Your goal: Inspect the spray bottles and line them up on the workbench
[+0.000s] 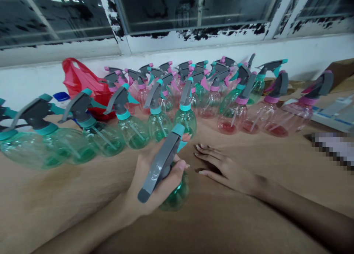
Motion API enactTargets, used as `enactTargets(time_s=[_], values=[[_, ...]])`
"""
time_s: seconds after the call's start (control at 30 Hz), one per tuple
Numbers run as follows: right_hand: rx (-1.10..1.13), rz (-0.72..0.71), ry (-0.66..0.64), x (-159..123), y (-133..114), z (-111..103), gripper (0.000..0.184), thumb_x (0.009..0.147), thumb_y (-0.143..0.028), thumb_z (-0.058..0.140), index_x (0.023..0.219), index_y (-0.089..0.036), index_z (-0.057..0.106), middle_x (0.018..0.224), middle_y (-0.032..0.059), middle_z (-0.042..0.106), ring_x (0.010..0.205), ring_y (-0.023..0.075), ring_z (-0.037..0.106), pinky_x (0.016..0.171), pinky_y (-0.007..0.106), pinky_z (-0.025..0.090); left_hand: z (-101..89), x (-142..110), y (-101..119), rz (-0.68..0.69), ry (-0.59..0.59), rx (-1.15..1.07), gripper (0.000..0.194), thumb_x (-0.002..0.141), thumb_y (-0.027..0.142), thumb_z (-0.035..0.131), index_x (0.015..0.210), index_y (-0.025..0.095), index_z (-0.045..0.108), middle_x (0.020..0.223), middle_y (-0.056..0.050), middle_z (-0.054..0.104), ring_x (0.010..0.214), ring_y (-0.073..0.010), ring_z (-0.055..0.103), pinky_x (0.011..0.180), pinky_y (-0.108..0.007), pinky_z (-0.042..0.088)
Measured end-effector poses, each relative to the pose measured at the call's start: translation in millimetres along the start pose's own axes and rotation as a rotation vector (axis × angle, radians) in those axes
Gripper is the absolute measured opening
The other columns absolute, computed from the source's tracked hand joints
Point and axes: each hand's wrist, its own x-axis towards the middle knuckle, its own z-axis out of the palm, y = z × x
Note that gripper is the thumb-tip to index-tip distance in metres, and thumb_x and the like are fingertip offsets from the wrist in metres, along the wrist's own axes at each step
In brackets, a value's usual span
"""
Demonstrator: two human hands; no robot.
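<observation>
My left hand (155, 176) is wrapped round the neck of a green spray bottle (177, 195), just under its grey trigger head with the teal nozzle. To the right of that bottle, my right hand (218, 165) rests on the table with its fingers stretched out and holds nothing. Beyond my left hand, green spray bottles (135, 132) with teal collars stand in a row. Pink spray bottles (231, 117) with grey and pink heads stand past my right hand. The lower fingers of my left hand are partly hidden behind the bottle it holds.
A red plastic bag (83, 80) lies at the back left beside a blue cap (61, 96). More bottles crowd the back of the brown table (221, 224), along the wall under the windows. A pixelated object (334, 147) and a pale tray (334, 113) are at the right.
</observation>
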Motion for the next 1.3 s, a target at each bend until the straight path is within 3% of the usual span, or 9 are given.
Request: enactTargets(time_s=[0.73,1.3], values=[[-0.023,0.001,-0.006,0.1,-1.4,-1.2,0.053,0.092,-0.047,0.041,0.138,-0.020,0.038,0.145,0.0065,0.038,0.135,0.0201,0.030,0.111,0.044,0.029,0.5,-0.7,-1.0,0.011,0.014,-0.010,0.024,0.085,0.031,0.046,0.072,0.026,0.066,0.068,-0.002,0.066,0.075,-0.0216,0.066,0.080,-0.041,0.053],[0.004,0.011,-0.004,-0.2,-1.9,-1.6,0.054,0.091,-0.047,0.043,0.137,-0.021,0.039,0.145,0.0062,0.039,0.135,0.0214,0.030,0.111,0.044,0.029,-1.5,2.9,3.8,-0.009,-0.020,-0.028,0.024,0.083,0.029,0.045,0.068,0.026,0.063,0.061,0.000,0.059,0.063,-0.0182,0.063,0.067,-0.035,0.055]])
